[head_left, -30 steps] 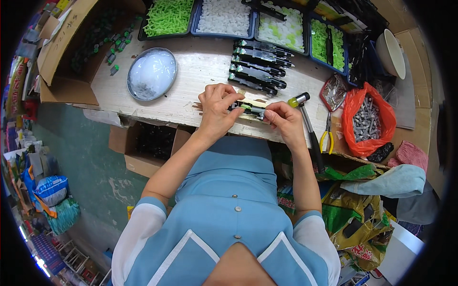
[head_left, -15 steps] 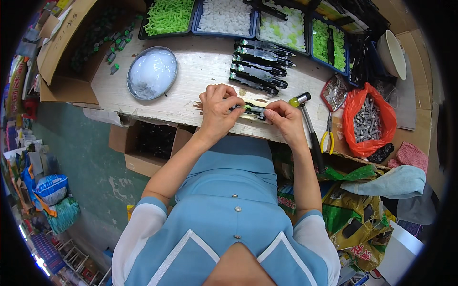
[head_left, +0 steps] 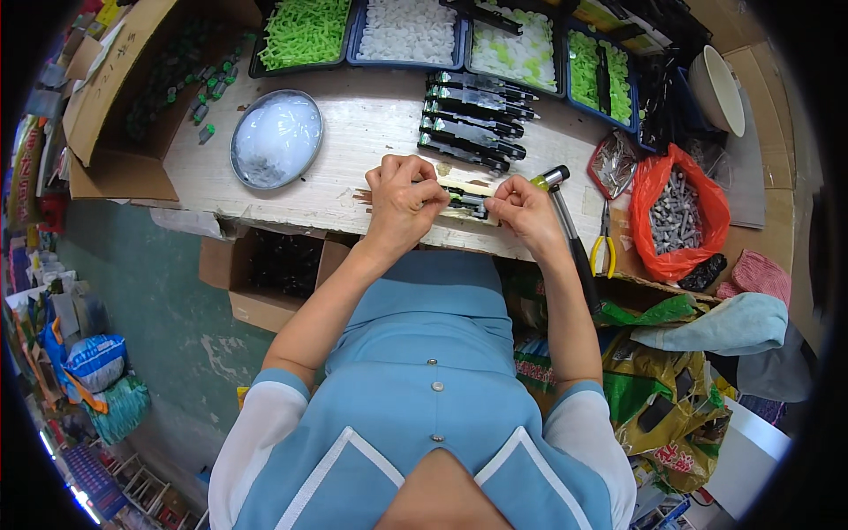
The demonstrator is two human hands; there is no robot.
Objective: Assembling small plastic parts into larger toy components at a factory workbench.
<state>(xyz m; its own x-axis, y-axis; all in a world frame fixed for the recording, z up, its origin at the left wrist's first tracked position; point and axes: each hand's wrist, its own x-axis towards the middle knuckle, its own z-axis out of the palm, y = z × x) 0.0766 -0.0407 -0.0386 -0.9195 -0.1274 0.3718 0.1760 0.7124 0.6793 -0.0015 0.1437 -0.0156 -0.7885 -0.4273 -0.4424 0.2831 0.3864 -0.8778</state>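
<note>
Worn on the person's head, the fisheye camera looks steeply down: the blue-clad torso (head_left: 433, 415) fills the near lower part, the left hand (head_left: 404, 201) and right hand (head_left: 526, 214) lie farther, mid-view, and the tabletop (head_left: 367, 119) stretches beyond them.

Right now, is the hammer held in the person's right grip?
No, the right grip pinches the right end of the black-and-green assembly, while the hammer lies just to its right.

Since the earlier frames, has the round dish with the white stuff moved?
No, no visible move in any direction: the round dish keeps its place beside the cardboard box; both shift slightly with the whole view.
</note>
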